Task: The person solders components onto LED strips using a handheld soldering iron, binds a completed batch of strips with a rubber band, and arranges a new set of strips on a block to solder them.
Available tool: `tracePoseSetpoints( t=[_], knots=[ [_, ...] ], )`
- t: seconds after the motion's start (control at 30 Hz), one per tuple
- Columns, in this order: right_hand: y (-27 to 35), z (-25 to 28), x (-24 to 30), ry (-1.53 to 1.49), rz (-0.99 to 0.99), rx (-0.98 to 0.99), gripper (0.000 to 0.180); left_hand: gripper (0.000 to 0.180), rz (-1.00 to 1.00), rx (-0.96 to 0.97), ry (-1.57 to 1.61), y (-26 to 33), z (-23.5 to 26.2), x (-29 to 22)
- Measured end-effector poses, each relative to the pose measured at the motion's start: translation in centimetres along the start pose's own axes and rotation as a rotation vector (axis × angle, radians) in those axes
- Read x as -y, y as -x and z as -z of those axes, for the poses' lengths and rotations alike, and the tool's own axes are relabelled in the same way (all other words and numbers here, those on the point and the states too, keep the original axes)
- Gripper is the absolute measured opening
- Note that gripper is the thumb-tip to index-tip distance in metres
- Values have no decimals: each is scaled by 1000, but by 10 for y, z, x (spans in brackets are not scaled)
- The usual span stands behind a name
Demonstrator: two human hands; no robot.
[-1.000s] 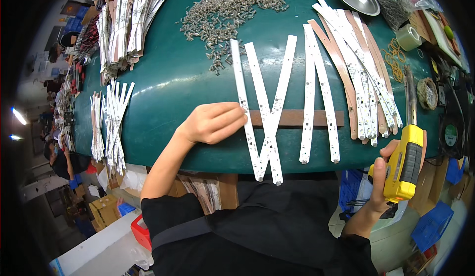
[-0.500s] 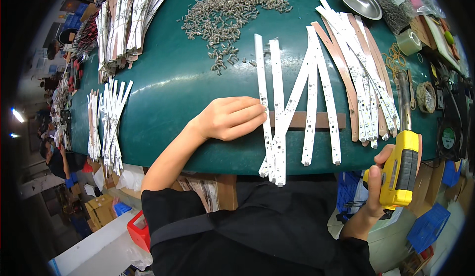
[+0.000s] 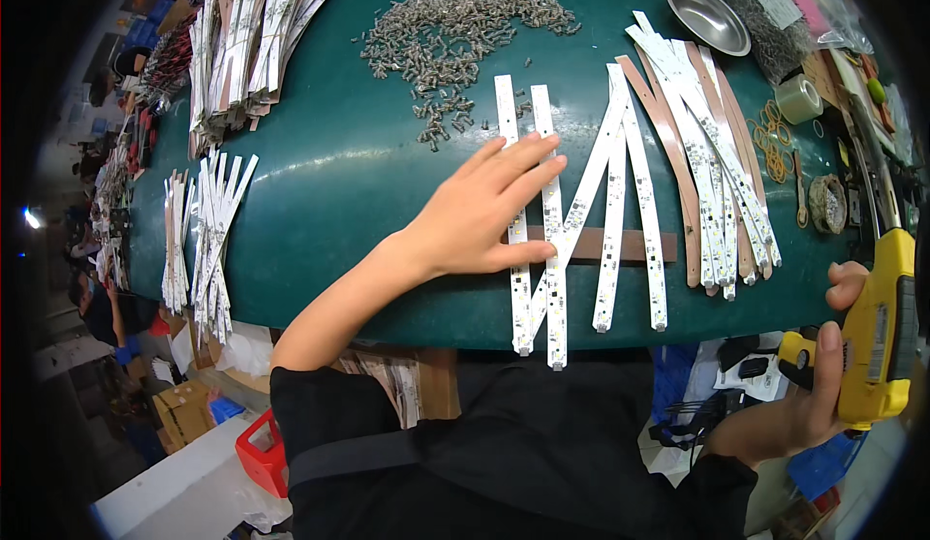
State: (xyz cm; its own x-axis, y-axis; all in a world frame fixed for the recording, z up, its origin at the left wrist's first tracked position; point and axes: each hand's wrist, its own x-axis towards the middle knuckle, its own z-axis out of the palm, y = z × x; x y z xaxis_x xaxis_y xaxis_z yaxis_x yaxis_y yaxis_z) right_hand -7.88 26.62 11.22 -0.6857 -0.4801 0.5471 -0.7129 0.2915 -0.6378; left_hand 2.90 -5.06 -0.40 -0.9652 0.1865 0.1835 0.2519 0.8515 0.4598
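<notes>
Since the earlier frames, the left hand [image 3: 480, 216] has moved rightward and opened from a loose curl to a flat, spread grip; the two leftmost white strips [image 3: 531, 220] now lie nearly parallel instead of crossed.

At the far left of the green desk [image 3: 329, 201], small bundles of white strips [image 3: 203, 235] lie fanned near the front edge. Behind them sits a larger stack of strips [image 3: 257, 36]. A heap of small grey metal parts [image 3: 455, 31] lies at the centre rear, well apart from the hand.

The left hand rests palm down, fingers extended across the two leftmost white strips, touching them. These strips lie on a brown bar [image 3: 630, 245] that runs crosswise beneath them. Two more white strips [image 3: 625, 211] lie just right of the fingertips, one leaning against the other. Further right, a fan of white and brown strips [image 3: 712, 162] overlaps. A metal dish [image 3: 707, 19] stands behind it.

The right hand [image 3: 809, 395] is off the desk edge, fingers wrapped around a yellow power tool [image 3: 877, 332].
</notes>
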Motion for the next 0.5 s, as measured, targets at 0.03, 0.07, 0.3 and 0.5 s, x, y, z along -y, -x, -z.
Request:
tracePoseSetpoints(
  t=[0.03, 0.07, 0.3, 0.5],
  knots=[
    [2, -2, -1, -183, 7, -24, 47, 70, 0, -1, 3, -2, -5, 1],
    [6, -13, 3, -279, -95, -108, 54, 71, -30, 17, -16, -5, -10, 1],
    [26, -46, 0, -1044, -597, -131, 71, 52, -77, 93, 141, -14, -4, 15],
    [36, -59, -15, -1171, -623, -88, 67, 38, -214, -3, -42, 0, 9, -3]
  ],
)
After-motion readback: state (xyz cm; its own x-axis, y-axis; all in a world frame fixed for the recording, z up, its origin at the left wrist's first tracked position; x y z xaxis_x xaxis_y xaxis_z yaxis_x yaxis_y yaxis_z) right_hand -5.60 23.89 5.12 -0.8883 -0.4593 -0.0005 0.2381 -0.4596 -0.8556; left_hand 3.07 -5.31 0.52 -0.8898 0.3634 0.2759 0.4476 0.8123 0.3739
